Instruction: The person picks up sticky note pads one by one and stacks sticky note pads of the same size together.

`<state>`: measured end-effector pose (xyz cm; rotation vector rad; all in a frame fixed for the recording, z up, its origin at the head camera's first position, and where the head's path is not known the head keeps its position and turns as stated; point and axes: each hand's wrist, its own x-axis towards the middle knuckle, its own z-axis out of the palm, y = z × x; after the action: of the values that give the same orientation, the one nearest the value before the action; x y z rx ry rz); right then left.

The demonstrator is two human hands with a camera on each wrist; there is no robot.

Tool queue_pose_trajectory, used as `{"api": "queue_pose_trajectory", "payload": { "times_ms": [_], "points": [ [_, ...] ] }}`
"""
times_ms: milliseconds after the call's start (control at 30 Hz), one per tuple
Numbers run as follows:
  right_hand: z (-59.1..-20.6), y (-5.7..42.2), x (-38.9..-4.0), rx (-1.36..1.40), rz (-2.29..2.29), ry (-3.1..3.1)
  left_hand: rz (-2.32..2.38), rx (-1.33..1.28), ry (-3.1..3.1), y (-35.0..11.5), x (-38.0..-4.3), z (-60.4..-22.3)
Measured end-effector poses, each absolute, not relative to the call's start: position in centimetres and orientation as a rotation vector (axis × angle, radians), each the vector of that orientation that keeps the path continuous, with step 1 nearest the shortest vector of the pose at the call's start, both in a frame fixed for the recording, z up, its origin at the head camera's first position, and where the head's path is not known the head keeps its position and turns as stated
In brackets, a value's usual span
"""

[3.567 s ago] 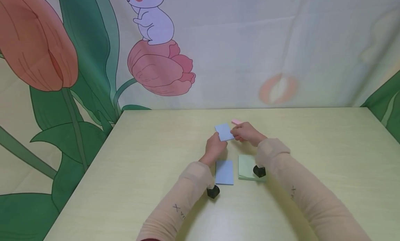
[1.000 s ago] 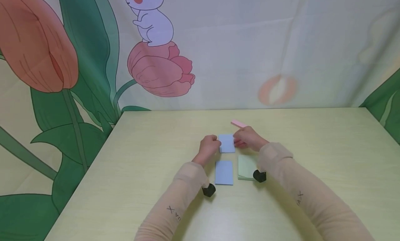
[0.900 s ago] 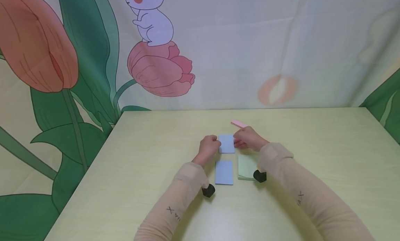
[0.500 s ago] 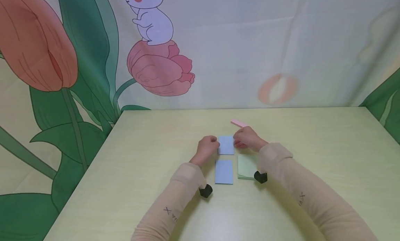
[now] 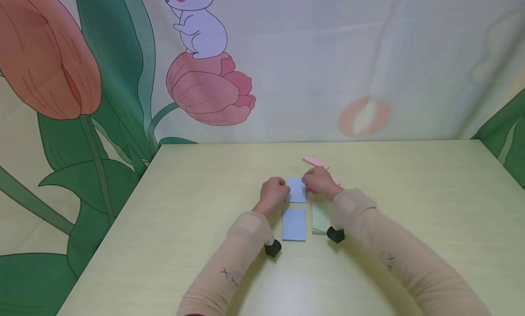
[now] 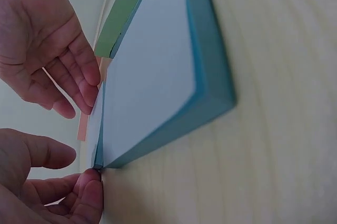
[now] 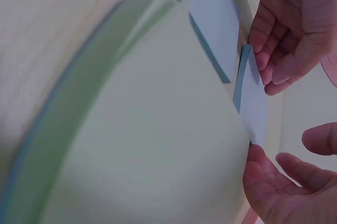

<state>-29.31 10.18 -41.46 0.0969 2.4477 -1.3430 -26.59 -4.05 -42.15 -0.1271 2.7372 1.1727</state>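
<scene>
Two blue sticky note pads lie in line on the table (image 5: pixel 197 225), a far one (image 5: pixel 295 190) and a near one (image 5: pixel 294 225). My left hand (image 5: pixel 272 194) touches the far pad's left edge with bent fingertips; its thumb stands apart in the left wrist view. At that pad's right edge is my right hand (image 5: pixel 320 181). In the right wrist view its fingertips (image 7: pixel 255 155) meet the pad's side, thumb spread away. A green sticky note pad (image 7: pixel 152 124), partly under my right forearm in the head view, sits right of the near blue pad.
Behind my right hand lies a pink pad (image 5: pixel 315 161), partly covered, with another pink piece (image 5: pixel 336 181) by the wrist. A black wrist camera (image 5: pixel 335 234) overlaps the green pad's corner. A printed cloth (image 5: pixel 295 79) hangs behind the table's far edge.
The far blue pad, earlier askew and farther back, has come nearer and straightened in line with the near one. Lately my right hand has shifted slightly left, uncovering more pink.
</scene>
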Motion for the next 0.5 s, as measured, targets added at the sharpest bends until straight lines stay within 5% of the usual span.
{"api": "queue_pose_trajectory", "payload": {
  "times_ms": [500],
  "points": [
    [-40.58,9.17,-28.32,0.09,-1.304,2.41,1.099,-0.185,2.741,-4.7,-26.7,-42.2]
  ]
}}
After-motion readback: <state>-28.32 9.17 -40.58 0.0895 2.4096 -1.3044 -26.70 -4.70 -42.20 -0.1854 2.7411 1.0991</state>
